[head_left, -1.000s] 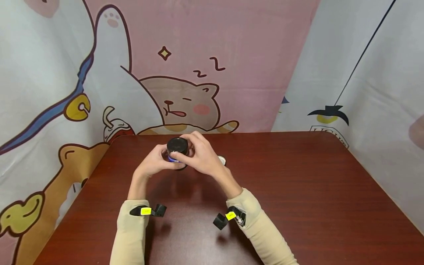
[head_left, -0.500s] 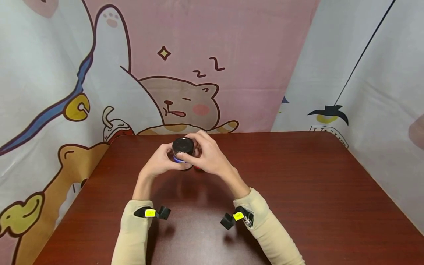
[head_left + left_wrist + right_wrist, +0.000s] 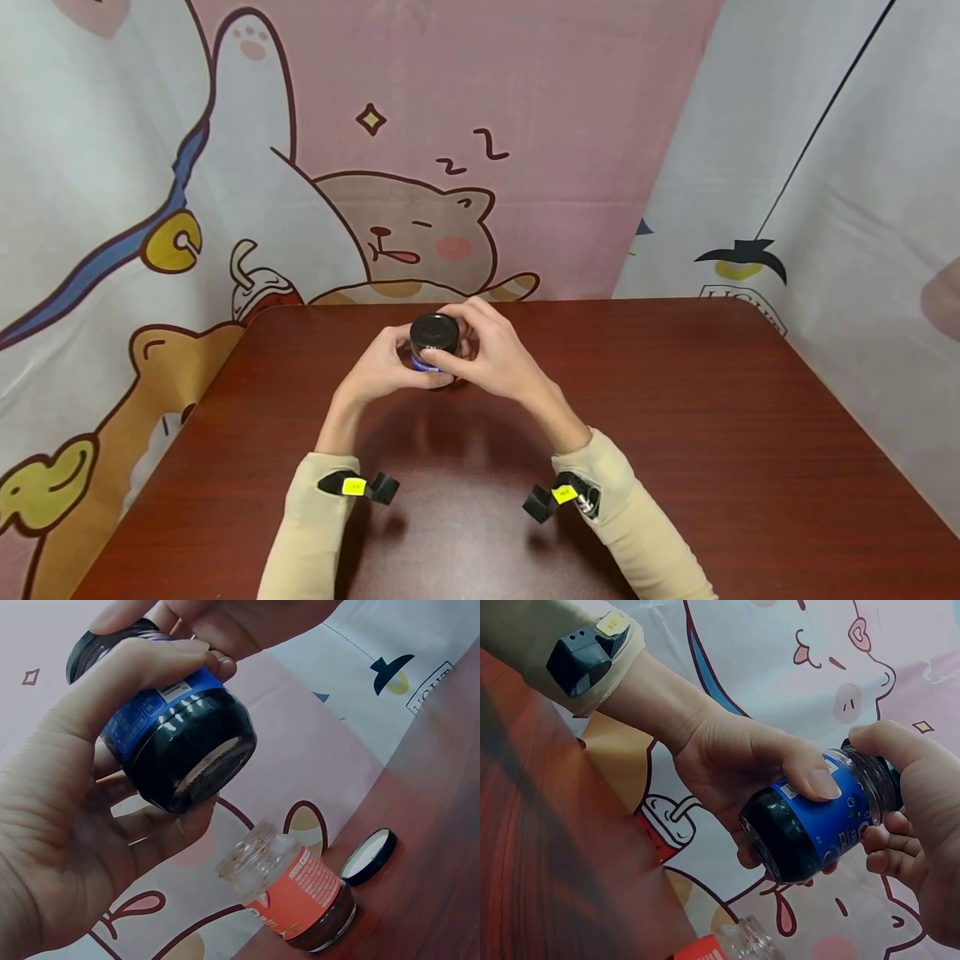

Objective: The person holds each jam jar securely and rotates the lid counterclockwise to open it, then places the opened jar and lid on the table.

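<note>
A glass jar (image 3: 187,742) with a blue label and dark contents is held up over the table's far part. My left hand (image 3: 378,367) grips its body, thumb across the label. My right hand (image 3: 495,354) pinches the black lid (image 3: 434,331) at the jar's top between thumb and fingers. Below them in the left wrist view stands a second glass jar (image 3: 300,896), red-labelled and uncapped, with dark contents at its bottom. Beside it, a loose lid (image 3: 370,856) shows its white inside. In the head view my hands hide most of that second jar.
The reddish-brown wooden table (image 3: 712,433) stretches out on both sides of my arms. Its far edge meets a cartoon-printed cloth backdrop (image 3: 585,150). Both sleeves carry a small black wrist camera (image 3: 386,489).
Both hands have shifted right together, carrying the blue-labelled jar. In the head view the loose lid's white inside, seen at first, is now behind my right hand. My grip looks the same.
</note>
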{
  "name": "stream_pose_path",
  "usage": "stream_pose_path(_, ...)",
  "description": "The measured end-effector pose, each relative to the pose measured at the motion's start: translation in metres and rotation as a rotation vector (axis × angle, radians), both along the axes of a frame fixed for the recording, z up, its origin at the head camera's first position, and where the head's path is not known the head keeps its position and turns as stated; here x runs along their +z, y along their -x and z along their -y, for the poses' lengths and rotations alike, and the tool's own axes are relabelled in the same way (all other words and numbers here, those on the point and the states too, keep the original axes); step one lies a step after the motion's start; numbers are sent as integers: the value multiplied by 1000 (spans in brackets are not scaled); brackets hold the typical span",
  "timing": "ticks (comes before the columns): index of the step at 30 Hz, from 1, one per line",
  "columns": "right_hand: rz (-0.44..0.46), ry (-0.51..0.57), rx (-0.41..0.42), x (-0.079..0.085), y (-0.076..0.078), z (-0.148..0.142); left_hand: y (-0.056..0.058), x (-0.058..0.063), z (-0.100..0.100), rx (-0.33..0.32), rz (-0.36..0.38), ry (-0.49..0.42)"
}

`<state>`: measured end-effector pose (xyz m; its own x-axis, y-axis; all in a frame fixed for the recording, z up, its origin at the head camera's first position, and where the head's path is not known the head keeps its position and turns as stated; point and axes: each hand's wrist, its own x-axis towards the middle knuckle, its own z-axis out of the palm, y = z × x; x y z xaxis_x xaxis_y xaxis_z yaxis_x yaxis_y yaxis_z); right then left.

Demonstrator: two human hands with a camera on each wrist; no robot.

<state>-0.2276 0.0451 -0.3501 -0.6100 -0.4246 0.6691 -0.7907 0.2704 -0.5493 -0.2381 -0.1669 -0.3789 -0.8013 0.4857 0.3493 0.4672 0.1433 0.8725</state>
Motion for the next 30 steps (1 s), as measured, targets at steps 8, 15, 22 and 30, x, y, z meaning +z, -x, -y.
stream_pose_path(8,-27,-14,2,0,-3,-9,-2,0,-7,-7,-11,1)
stream_pose_path(15,-37,-1,-2,1,-6,-18,-3,1,-17,-19,-47,20)
stream_pose_path(22,-24,-14,-16,0,-9,-31,-4,-3,-30,-27,-25,16)
stream_pose_path(30,-56,-31,-6,-1,-10,-42,-7,-5,-41,-23,-24,11)
